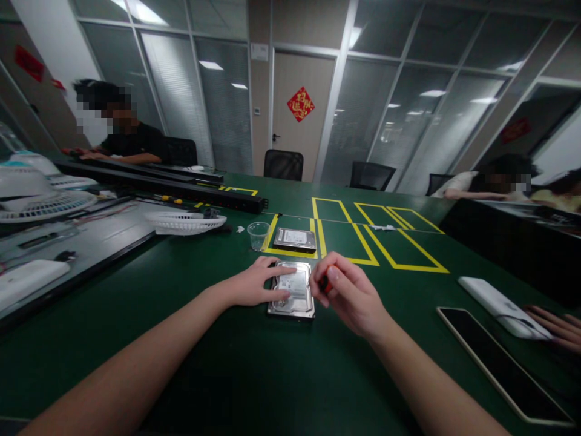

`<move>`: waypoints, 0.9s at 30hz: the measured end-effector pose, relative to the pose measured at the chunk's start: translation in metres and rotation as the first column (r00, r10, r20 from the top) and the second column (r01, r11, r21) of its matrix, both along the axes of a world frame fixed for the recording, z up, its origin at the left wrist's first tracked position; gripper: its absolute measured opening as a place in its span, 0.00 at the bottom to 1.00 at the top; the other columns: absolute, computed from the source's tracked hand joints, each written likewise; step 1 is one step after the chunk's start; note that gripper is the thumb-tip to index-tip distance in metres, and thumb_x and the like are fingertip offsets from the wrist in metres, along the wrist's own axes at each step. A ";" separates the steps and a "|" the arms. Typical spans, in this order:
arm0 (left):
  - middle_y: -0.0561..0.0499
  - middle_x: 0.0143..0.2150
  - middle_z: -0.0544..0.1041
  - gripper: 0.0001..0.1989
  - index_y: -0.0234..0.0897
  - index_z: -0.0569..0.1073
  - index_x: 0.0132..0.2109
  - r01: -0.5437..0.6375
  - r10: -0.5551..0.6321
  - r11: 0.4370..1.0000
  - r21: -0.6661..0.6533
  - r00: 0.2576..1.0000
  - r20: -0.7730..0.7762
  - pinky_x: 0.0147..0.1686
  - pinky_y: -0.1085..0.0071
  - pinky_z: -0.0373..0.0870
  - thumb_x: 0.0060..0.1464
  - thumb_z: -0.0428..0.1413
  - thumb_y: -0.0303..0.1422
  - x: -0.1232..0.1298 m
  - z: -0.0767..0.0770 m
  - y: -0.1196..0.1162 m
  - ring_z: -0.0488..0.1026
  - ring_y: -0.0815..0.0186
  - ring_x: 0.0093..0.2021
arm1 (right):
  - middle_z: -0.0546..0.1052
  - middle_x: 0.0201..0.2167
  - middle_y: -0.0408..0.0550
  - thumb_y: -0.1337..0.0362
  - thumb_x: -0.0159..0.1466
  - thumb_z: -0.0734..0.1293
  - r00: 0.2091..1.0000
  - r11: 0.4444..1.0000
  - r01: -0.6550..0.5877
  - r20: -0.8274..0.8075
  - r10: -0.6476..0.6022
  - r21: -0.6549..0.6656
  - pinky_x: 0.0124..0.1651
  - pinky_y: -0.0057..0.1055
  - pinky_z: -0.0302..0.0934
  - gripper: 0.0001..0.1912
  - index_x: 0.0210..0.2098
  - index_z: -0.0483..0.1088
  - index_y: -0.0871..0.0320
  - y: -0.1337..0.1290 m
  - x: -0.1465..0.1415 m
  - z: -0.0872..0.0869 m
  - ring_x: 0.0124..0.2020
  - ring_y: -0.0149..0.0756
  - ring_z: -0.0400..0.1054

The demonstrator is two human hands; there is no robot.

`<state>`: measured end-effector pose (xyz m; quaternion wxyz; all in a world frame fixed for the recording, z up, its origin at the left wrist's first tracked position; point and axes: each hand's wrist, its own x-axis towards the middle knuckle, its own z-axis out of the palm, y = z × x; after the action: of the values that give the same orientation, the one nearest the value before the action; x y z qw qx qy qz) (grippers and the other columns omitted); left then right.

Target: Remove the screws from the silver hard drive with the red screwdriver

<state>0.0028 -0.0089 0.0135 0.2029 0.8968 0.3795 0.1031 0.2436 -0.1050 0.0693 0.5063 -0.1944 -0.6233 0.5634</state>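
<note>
A silver hard drive (297, 303) lies flat on the green table in front of me, its white label facing up. My left hand (258, 281) rests on its left side, with thumb and a finger stretched apart across the top cover. At the drive's right edge, my right hand (347, 290) is closed around a screwdriver (325, 282). Only part of its red-and-black handle shows; the shaft and tip are hidden. Just beyond, a second hard drive (295, 238) lies inside a yellow taped rectangle. A clear plastic cup (259, 236) stands to its left.
On the left are a white fan grille (184, 222), long black bars (181, 184) and a flat panel (91, 236). A phone (499, 363) and a white device (502, 306) lie right, near another person's hand (558, 327). Other people sit at both sides.
</note>
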 end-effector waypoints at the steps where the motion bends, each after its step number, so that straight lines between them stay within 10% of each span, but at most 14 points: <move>1: 0.48 0.72 0.54 0.34 0.62 0.59 0.70 0.000 0.000 1.000 -0.003 1.000 0.000 0.67 0.46 0.53 0.60 0.54 0.59 0.000 0.000 0.000 0.51 0.45 0.71 | 0.73 0.29 0.45 0.58 0.72 0.63 1.000 1.000 0.008 0.027 -0.008 0.011 0.29 0.28 0.55 0.11 0.38 0.68 0.58 0.000 0.000 0.000 0.26 0.29 0.62; 10: 0.48 0.72 0.54 0.35 0.60 0.59 0.70 -0.001 0.001 1.000 0.012 1.000 0.019 0.66 0.45 0.53 0.60 0.53 0.60 0.000 -0.003 0.001 0.50 0.43 0.71 | 0.72 0.32 0.47 0.55 0.72 0.63 0.961 0.991 -0.002 0.275 -0.036 0.135 0.33 0.30 0.60 0.14 0.38 0.72 0.59 -0.011 -0.004 0.008 0.29 0.31 0.64; 27: 0.49 0.72 0.54 0.35 0.62 0.58 0.70 -0.003 0.003 1.000 -0.016 1.000 0.015 0.67 0.45 0.53 0.60 0.54 0.60 0.000 0.000 -0.001 0.51 0.43 0.71 | 0.74 0.29 0.47 0.56 0.72 0.62 1.000 1.000 0.004 0.025 -0.005 0.019 0.28 0.29 0.54 0.13 0.40 0.72 0.59 -0.003 -0.001 0.003 0.27 0.31 0.61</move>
<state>0.0029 -0.0097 0.0139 0.2125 0.8938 0.3801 0.1071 0.2424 -0.1083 0.0727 0.5015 -0.1981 -0.6344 0.5539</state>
